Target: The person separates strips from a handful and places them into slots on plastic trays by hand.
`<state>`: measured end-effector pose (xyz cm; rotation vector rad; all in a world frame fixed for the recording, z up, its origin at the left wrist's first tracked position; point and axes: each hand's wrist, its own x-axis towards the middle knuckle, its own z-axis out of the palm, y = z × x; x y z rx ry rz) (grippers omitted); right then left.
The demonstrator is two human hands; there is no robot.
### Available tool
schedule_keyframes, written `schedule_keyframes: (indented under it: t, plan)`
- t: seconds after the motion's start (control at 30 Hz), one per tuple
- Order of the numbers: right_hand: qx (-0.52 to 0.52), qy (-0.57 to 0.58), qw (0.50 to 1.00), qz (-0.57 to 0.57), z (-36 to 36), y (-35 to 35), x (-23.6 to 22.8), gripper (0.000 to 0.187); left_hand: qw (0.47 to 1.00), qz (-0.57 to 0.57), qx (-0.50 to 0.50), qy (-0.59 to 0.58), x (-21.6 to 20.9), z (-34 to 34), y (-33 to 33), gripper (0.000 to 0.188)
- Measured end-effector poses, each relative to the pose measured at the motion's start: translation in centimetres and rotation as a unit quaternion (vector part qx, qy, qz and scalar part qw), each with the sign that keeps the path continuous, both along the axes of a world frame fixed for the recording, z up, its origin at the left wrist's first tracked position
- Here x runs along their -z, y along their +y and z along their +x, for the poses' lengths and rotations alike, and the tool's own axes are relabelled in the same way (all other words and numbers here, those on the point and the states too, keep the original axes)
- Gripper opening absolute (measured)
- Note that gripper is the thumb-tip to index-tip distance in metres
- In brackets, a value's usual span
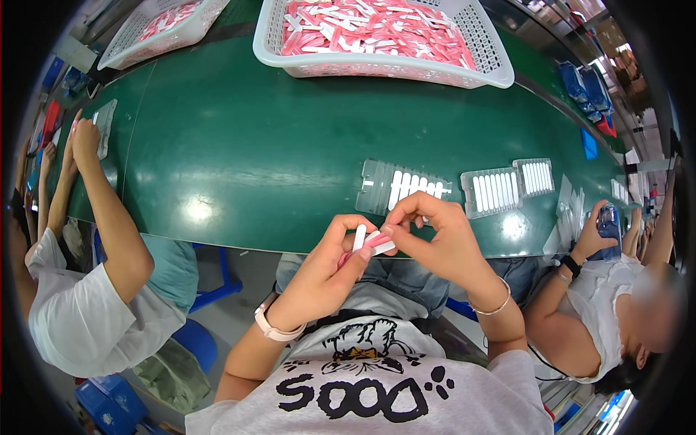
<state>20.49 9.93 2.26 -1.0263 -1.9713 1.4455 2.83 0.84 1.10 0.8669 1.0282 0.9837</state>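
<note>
Both hands meet just below the green table (pixel 239 145) edge: left hand (pixel 330 268) pinches an upright white stick (pixel 359 236), right hand (pixel 438 239) grasps pink-white pieces (pixel 380 243) beside it (touching), clear tray (pixel 399 187) just beyond.

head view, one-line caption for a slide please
Left hand and right hand hold small white and pink plastic sticks at a green conveyor belt's edge.

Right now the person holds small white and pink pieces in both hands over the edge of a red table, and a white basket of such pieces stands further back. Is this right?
Not quite: the table is green, not red, as the head view shows. The rest holds: the left hand and the right hand hold small white and pink pieces over its edge, and the white basket of such pieces stands further back.
</note>
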Motion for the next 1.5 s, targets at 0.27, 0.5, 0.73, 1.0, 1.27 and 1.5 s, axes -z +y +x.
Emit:
schedule_keyframes:
  t: [0.27,0.5,0.73,1.0,1.27,1.5]
  plan:
    - [-0.157,0.085,0.974,0.141,1.2,1.6,1.3,0.016,0.995,-0.054,-0.005,-0.084,0.1,-0.5,0.3,0.019]
    - [-0.137,0.117,0.966,0.185,1.6,3.7,0.9,0.013,0.993,-0.047,0.008,-0.105,-0.5,-0.7,0.5,0.020]
    - [-0.133,-0.087,0.979,0.126,1.0,6.9,-0.3,0.011,0.997,-0.041,-0.022,-0.058,0.4,-0.9,0.1,0.020]
    - [-0.088,-0.251,0.952,0.149,-2.3,7.6,-1.5,0.020,0.995,-0.044,-0.035,-0.076,0.6,-1.3,0.1,0.019]
    - [-0.288,0.031,0.915,0.282,-1.7,5.2,-0.7,0.027,0.988,-0.063,-0.042,-0.132,0.3,-1.7,0.2,0.022]
    - [-0.304,0.024,0.860,0.409,-0.5,4.3,-2.4,0.019,0.963,-0.138,0.030,-0.229,-0.3,-2.1,0.4,0.023]
